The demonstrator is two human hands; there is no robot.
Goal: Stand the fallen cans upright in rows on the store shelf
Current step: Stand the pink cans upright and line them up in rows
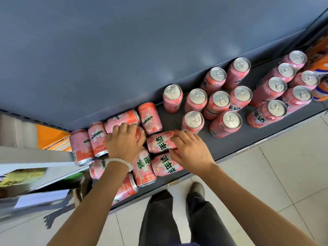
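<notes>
On the dark shelf (229,146), pink fallen cans (96,139) lie heaped at the left. The left hand (124,142), wearing a white bead bracelet (119,161), rests curled over 1 of them. Just beside it, the right hand (190,151) grips a lying can (159,143). Upright cans (218,103) stand in rows farther right.

Cans (194,100): thin metal, glossy pink-and-orange printed walls, bare silvery brushed-looking lids with pull tabs. Shelf (225,144): dark grey, matt, smooth deck; back panel (124,50) blue-grey with a soft sheen. Bracelet (118,161): smooth milky-white beads; floor tiles (292,166): pale, smooth, faintly glossy; trousers (159,219): dark matt cloth.
</notes>
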